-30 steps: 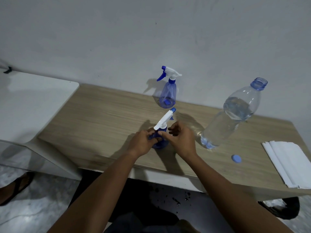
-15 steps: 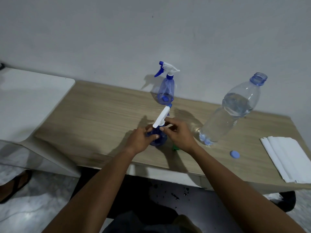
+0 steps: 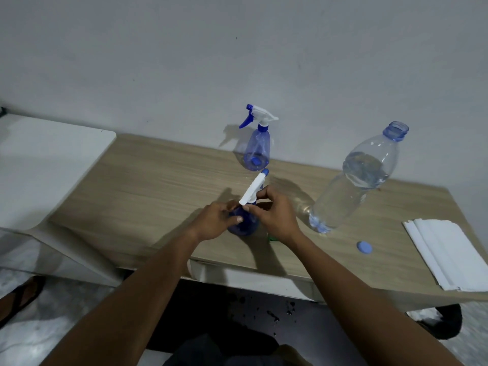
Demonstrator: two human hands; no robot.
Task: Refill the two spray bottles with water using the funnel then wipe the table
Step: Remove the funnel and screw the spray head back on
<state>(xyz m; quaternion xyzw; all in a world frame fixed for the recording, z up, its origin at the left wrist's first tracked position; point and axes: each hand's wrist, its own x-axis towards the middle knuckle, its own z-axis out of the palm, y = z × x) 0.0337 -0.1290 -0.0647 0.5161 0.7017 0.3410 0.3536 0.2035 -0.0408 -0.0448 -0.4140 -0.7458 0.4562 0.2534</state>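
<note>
A blue spray bottle stands near the front of the wooden table. My left hand grips its body. My right hand holds the neck below its white trigger head. A second blue spray bottle, with its head on, stands by the wall. An uncapped clear water bottle, partly full, stands to the right. A bit of green, maybe the funnel, peeks from under my right wrist.
A blue bottle cap lies on the table right of my hands. A stack of white paper towels sits at the right edge. A white surface adjoins the table on the left. A sandalled foot shows on the floor.
The trigger head has turned and dropped a little on the near bottle. My right hand has shifted its hold on the neck. The camera has drifted slightly.
</note>
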